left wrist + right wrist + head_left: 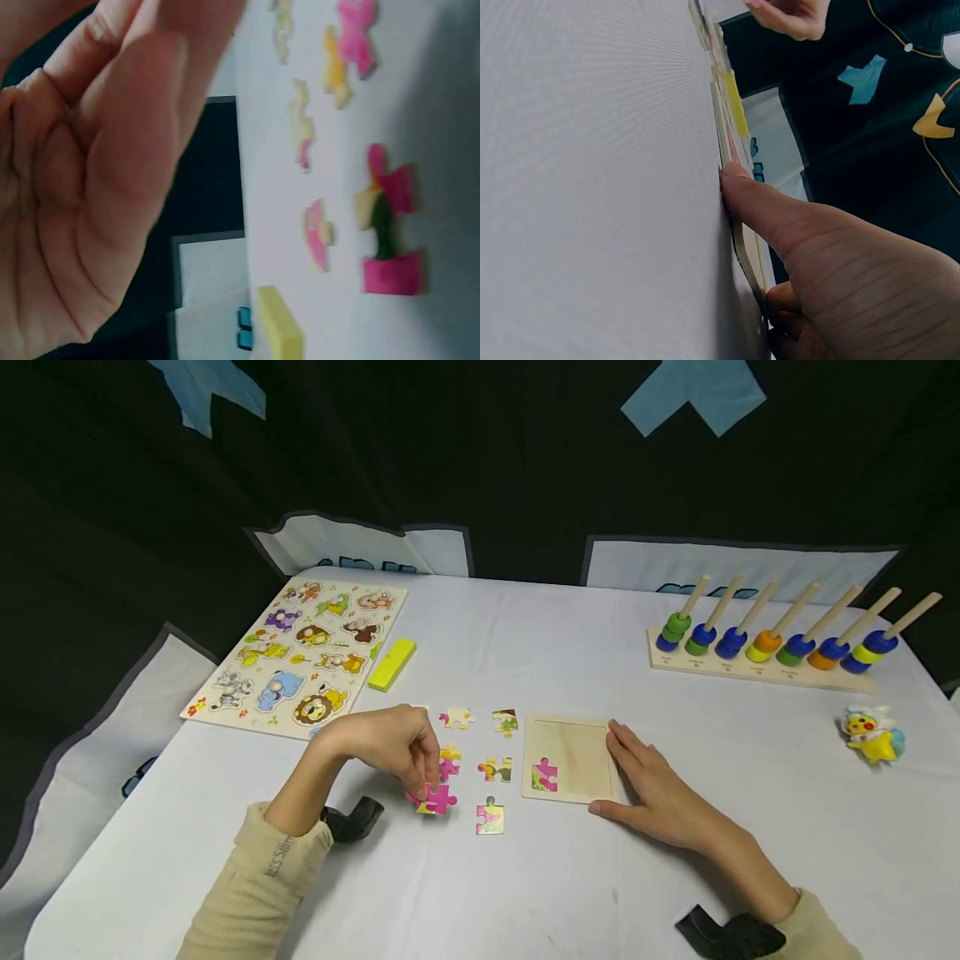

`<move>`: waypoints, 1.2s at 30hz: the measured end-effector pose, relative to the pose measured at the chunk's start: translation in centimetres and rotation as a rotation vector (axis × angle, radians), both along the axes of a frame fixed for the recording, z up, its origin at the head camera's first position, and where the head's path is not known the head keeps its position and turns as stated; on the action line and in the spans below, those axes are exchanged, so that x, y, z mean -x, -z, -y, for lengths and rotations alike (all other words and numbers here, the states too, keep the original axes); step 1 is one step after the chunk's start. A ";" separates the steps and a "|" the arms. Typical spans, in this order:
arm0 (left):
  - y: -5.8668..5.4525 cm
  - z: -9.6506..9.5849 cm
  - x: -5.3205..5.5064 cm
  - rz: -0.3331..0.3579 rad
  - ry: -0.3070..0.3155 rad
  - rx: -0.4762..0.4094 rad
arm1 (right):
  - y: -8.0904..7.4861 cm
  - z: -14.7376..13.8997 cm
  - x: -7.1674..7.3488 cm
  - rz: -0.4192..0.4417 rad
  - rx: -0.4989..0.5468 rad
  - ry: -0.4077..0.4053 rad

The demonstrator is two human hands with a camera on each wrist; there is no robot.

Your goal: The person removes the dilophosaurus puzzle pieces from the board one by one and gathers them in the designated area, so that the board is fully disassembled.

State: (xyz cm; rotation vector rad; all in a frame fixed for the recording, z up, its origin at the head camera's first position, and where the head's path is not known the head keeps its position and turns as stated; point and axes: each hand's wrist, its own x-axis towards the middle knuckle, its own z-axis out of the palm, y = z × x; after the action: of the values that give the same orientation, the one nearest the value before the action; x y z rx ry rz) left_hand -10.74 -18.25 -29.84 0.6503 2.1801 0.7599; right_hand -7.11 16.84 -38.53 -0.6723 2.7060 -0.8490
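Note:
My left hand (393,739) pinches a pink jigsaw piece (441,799) between thumb and fingertips, low over the white table. In the left wrist view its fingertips run out of the frame, hiding the pinch. Loose jigsaw pieces lie around it, among them a pink and yellow one (491,818) and one with green (506,721). To their right is a shallow wooden puzzle tray (577,752) with one pink and green piece (544,775) in its lower left corner. My right hand (660,797) rests against the tray's right side, thumb at the lower edge, fingers fairly straight.
An animal peg puzzle board (300,656) lies at the left, with a yellow block (392,665) beside it. At the back right stands a wooden rack of pegs (761,681) with coloured rings. A small yellow toy figure (873,735) is near the right edge.

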 end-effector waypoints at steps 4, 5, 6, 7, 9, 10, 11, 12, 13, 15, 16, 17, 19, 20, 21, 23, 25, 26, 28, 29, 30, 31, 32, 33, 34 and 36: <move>1.1 -0.2 0.4 0.023 0.028 0.039 | 0.0 0.0 0.0 0.001 0.000 -0.001; 1.4 -0.3 0.4 0.026 0.043 0.056 | 0.0 0.0 0.0 0.002 0.001 -0.001; 1.6 -0.5 0.4 0.029 0.059 0.073 | 0.0 0.0 0.0 0.002 0.002 -0.001; 1.8 -0.6 0.4 0.029 0.075 0.091 | 0.0 0.0 0.0 0.001 0.002 -0.002; 2.1 -0.9 0.3 0.015 0.089 0.126 | 0.0 0.0 0.0 0.001 0.000 -0.001; 2.2 -1.1 0.3 0.005 0.089 0.142 | 0.0 0.0 0.0 0.000 -0.001 0.000; 2.3 -1.2 0.2 -0.002 0.085 0.157 | 0.0 0.0 0.0 0.000 -0.001 0.000; 2.3 -1.4 0.0 -0.010 0.073 0.170 | 0.0 0.0 0.0 0.000 -0.003 0.000; 2.3 -1.5 -0.1 -0.024 0.059 0.185 | 0.1 0.0 0.0 0.001 -0.004 0.001; 2.2 -1.7 -0.5 -0.048 0.018 0.213 | 0.1 0.0 0.1 0.002 -0.005 0.003; 2.1 -1.8 -0.7 -0.060 -0.002 0.228 | 0.1 0.0 0.0 0.002 -0.005 0.003; 2.0 -2.0 -0.9 -0.071 -0.019 0.242 | 0.0 0.0 0.0 0.004 -0.005 0.004; 1.7 -2.3 -1.3 -0.094 -0.050 0.269 | 0.0 0.0 0.0 0.004 -0.006 0.007; 1.6 -2.4 -1.4 -0.101 -0.069 0.280 | 0.0 0.0 0.0 0.001 -0.006 0.007; 1.5 -2.6 -1.6 -0.117 -0.075 0.295 | -0.1 0.0 0.0 -0.003 -0.005 0.007; 1.5 -2.9 -1.9 -0.150 -0.095 0.324 | -0.2 0.0 -0.1 -0.011 -0.005 0.005; 1.4 -3.3 -2.1 -0.200 -0.107 0.352 | -0.2 0.0 -0.1 -0.021 -0.006 0.001; 1.3 -3.5 -2.3 -0.227 -0.117 0.372 | -0.2 -0.1 -0.1 -0.022 -0.006 0.000; 1.3 -3.9 -2.6 -0.293 -0.137 0.413 | -0.2 -0.1 0.0 -0.022 -0.009 -0.001; 1.4 -4.1 -2.7 -0.333 -0.146 0.431 | -0.2 -0.1 0.0 -0.021 -0.010 -0.001; 1.4 -4.3 -2.9 -0.373 -0.152 0.446 | -0.2 -0.1 0.0 -0.021 -0.011 -0.001; 1.4 -4.5 -3.1 -0.412 -0.156 0.459 | -0.1 -0.1 0.0 -0.022 -0.011 -0.002; 1.5 -4.6 -3.2 -0.451 -0.161 0.465 | -0.1 -0.1 0.0 -0.023 -0.010 -0.002; 1.5 -4.7 -3.3 -0.493 -0.151 0.458 | -0.1 -0.1 0.0 -0.026 -0.010 -0.002; 1.6 -4.7 -3.3 -0.528 -0.141 0.439 | -0.2 -0.1 0.0 -0.029 -0.009 -0.002; 1.7 -4.8 -3.1 -0.578 -0.109 0.361 | -0.1 0.0 0.0 -0.025 -0.008 -0.002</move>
State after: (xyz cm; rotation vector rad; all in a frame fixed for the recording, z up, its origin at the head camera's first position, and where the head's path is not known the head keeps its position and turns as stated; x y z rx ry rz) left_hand -7.61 -13.45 -31.54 0.6153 2.8046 0.2201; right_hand -7.08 16.88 -38.41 -0.6883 2.7287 -0.8343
